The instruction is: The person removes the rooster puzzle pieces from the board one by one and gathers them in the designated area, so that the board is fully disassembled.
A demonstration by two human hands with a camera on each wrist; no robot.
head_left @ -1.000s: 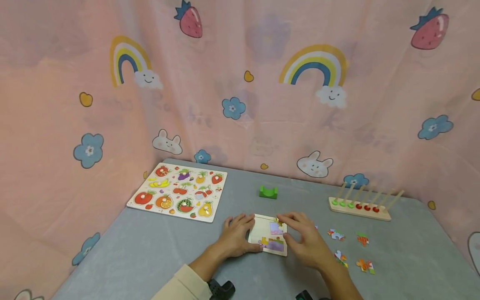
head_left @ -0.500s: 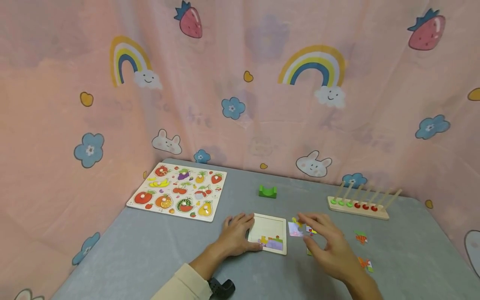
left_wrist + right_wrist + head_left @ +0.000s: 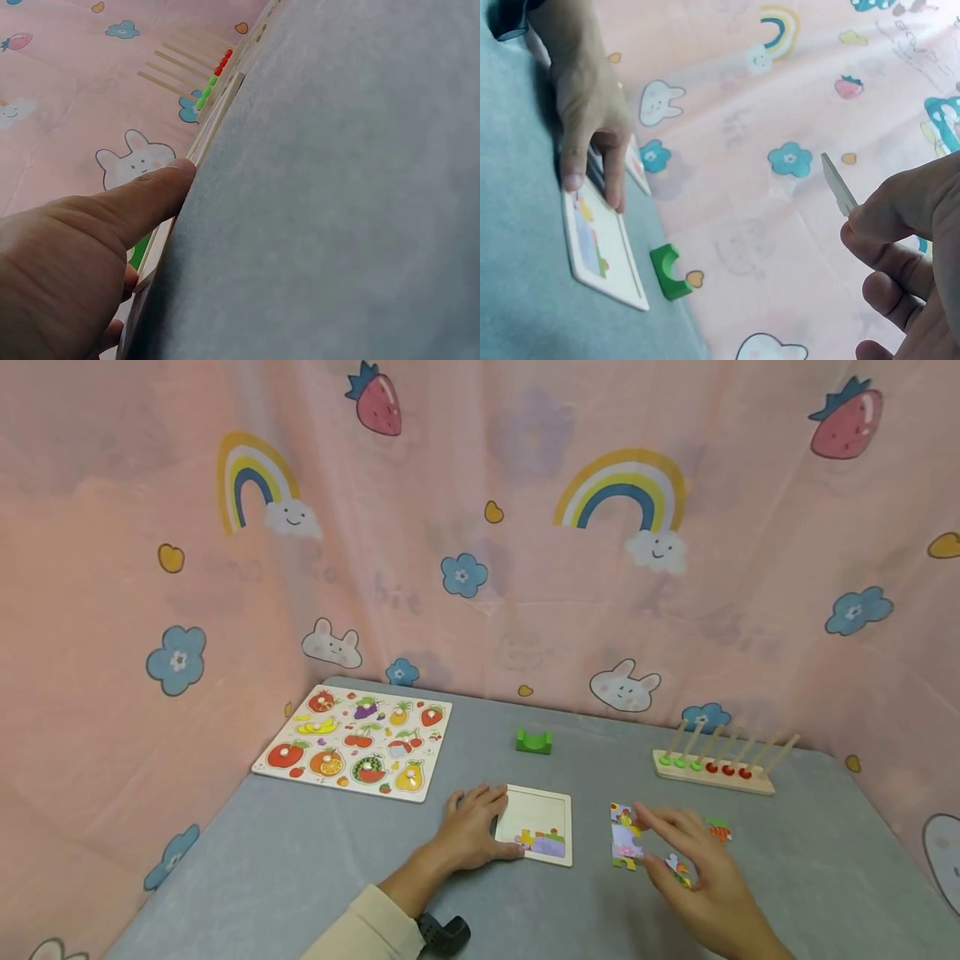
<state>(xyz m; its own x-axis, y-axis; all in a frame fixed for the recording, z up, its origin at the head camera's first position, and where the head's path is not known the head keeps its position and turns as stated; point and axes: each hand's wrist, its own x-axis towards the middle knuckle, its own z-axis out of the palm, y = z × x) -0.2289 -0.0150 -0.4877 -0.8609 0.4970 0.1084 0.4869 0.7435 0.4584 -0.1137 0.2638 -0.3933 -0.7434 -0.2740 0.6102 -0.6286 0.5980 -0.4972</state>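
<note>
A small wooden puzzle tray lies flat on the table, with a few joined lavender and yellow pieces along its near edge. My left hand holds the tray at its left side, thumb at the near corner and fingers toward the far one. To the right of the tray, my right hand pinches a lavender jigsaw piece between thumb and fingertips. The right wrist view shows this piece edge-on and raised. Loose pieces lie under and beside the right hand, partly hidden by it.
A fruit peg puzzle board lies at the back left. A green arch-shaped block stands behind the tray. At the back right is a wooden peg rack with green and red beads. A pink patterned curtain backs the table.
My right hand has lifted the lavender piece out of the tray and carried it to the right, over the loose pieces. The left hand stays on the tray.
</note>
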